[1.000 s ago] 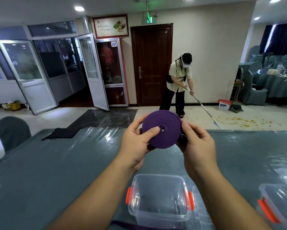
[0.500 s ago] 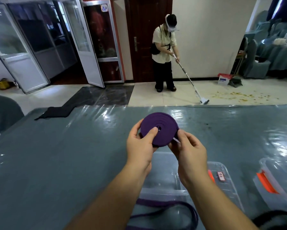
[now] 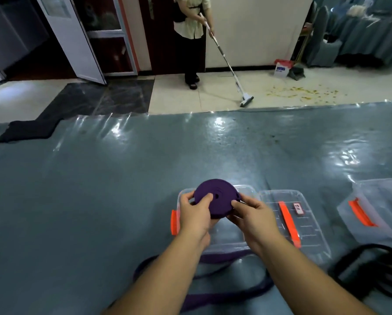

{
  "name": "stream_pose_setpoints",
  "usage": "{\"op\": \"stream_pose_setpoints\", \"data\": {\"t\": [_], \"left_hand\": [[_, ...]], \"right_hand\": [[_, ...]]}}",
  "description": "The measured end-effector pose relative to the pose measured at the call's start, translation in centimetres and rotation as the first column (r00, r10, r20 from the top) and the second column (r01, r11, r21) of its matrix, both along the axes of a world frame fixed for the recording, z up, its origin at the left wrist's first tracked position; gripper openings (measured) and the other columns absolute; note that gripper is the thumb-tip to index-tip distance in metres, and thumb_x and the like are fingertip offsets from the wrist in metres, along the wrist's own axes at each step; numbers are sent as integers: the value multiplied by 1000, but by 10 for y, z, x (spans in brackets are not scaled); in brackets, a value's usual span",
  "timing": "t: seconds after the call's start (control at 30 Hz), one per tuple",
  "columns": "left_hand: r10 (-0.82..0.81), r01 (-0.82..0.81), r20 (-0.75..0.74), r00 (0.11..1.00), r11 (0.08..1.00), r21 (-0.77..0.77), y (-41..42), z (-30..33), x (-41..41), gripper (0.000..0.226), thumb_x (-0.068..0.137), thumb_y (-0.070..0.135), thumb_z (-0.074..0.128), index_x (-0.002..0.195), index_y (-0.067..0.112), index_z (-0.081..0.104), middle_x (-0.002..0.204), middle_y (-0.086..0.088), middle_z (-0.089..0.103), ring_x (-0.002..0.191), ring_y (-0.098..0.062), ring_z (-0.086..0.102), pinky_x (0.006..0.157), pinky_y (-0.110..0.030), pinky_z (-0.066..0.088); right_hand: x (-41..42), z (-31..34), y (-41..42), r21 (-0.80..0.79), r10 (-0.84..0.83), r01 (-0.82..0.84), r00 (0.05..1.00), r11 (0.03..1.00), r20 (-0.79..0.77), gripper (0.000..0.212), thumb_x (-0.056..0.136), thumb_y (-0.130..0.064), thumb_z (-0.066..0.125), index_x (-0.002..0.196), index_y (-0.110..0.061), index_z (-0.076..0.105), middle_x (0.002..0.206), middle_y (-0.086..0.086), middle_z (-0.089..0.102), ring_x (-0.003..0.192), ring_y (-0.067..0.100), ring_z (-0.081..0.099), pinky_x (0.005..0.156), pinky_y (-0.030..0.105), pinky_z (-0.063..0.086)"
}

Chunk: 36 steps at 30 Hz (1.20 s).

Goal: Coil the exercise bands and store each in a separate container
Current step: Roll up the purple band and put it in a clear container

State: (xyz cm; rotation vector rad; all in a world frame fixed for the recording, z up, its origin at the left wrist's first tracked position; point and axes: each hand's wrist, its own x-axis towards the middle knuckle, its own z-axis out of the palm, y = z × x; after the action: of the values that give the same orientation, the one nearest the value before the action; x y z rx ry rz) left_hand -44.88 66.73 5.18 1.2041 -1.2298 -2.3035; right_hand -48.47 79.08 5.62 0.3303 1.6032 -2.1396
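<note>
Purple coil (image 3: 215,198) sits pinched between both hands above the clear box (image 3: 215,241) on the counter (image 3: 99,189). Left grip (image 3: 196,215) curls round its left edge, thumb on its face; right grip (image 3: 250,212) pinches its right edge. The lid (image 3: 304,223) lies just right of the box.
</note>
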Motion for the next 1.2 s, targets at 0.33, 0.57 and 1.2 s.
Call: {"op": "stream_pose_setpoints", "data": {"t": [0.33,0.57,1.2], "left_hand": [[-374,476,374,849,847,-235,-28,-76,-18,35,94,23,71,127,31,62,113,5,72,95,-13,72,66,-20,54],[-404,582,544,735,788,-201,-33,-119,-33,31,94,19,71,121,29,60,101,6,71,88,-17,73,67,-34,62],[-333,764,790,515,596,-248,-30,-170,-67,28,88,22,76,111,15,61,118,-12,69,107,-31,67,94,-44,56]], "right_hand": [[-43,-52,14,247,251,-274,960,929,120,35,96,18,54,100,-8,77,84,6,82,70,17,78,60,27,61],[-72,-105,-1,515,295,-345,939,785,178,33,93,18,55,110,-3,73,88,7,77,72,21,73,64,34,62],[-104,-164,-25,839,471,-436,844,326,256,22,88,-9,68,101,-18,84,101,9,81,102,25,75,85,27,55]]}}
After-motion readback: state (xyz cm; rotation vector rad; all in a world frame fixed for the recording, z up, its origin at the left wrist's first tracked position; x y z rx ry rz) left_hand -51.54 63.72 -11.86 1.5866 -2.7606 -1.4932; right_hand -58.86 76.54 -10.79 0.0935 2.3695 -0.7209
